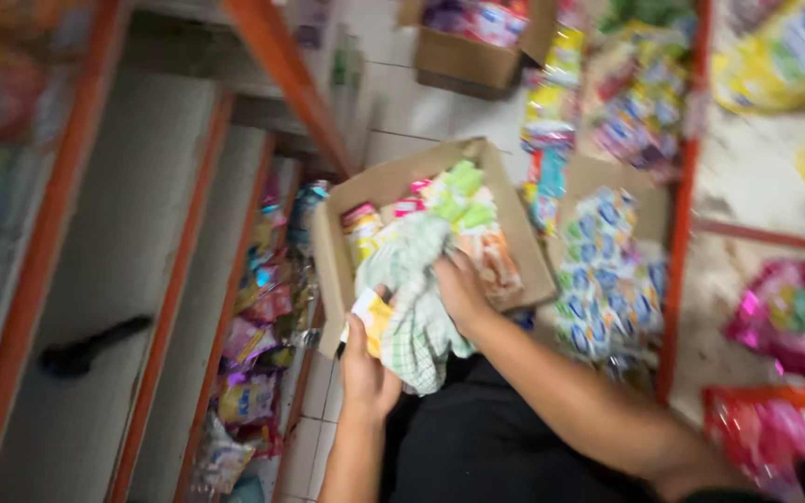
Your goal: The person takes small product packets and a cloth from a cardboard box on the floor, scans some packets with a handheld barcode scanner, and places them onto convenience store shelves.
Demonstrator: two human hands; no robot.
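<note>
- Two bare hands work over one open cardboard box (505, 200) standing on a tiled floor; a second cardboard box (463, 58) stands farther off.
- The left hand (367, 368) is curled, its thumb pinching one small yellow and white packet (371, 317) at the box's near edge.
- The right hand (461, 291) presses, fingers bent, on one green and white checked cloth (412, 298) draped over the box's near side.
- The near box holds many bright snack packets (477, 224), too blurred to count.
- Orange shelves (174, 289) stand on both sides.
</note>
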